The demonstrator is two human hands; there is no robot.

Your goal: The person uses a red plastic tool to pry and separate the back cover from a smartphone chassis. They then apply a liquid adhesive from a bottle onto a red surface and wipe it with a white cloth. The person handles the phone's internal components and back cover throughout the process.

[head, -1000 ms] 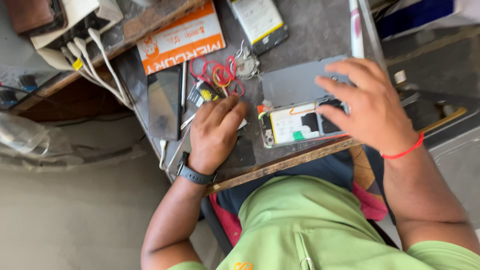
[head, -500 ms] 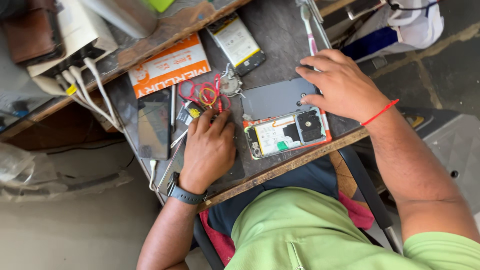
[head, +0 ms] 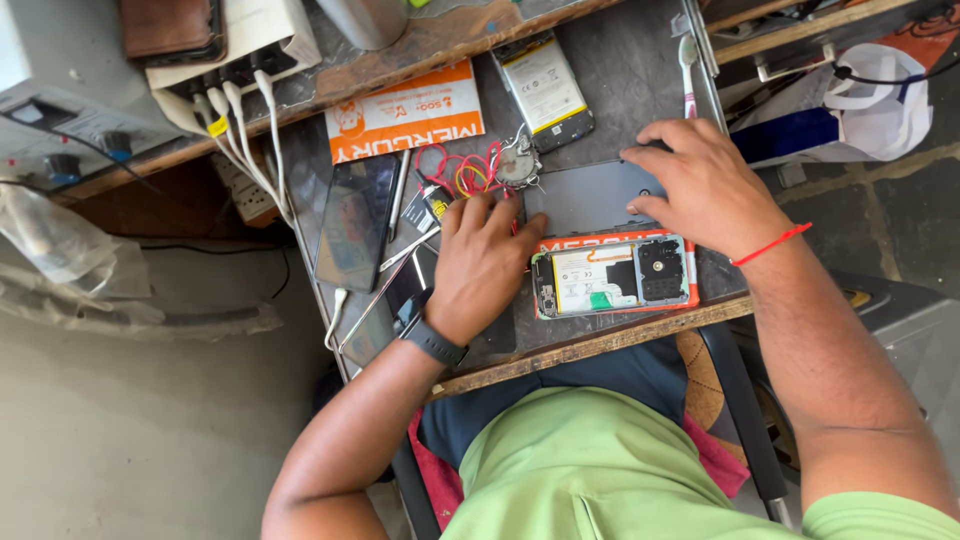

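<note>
The right hand (head: 705, 185) is pressing flat, grip open, on the grey cover (head: 590, 198) above the opened phone (head: 612, 276). The left hand (head: 480, 265) is lying open on the desk (head: 640, 80) beside it, holding nothing.

Top centre: an orange card (head: 405, 122) and a battery (head: 545, 88). Upper left: white cables (head: 240, 130). Upper right: a toothbrush (head: 688, 72) and a bag (head: 850, 105).

The grey back cover (head: 590, 197) looks like matt, smooth plastic. The opened phone (head: 612, 276) shows glossy metal parts. The bench edge (head: 600, 343) is rough, worn wood; the orange packet (head: 405, 122) seems to be printed card.
</note>
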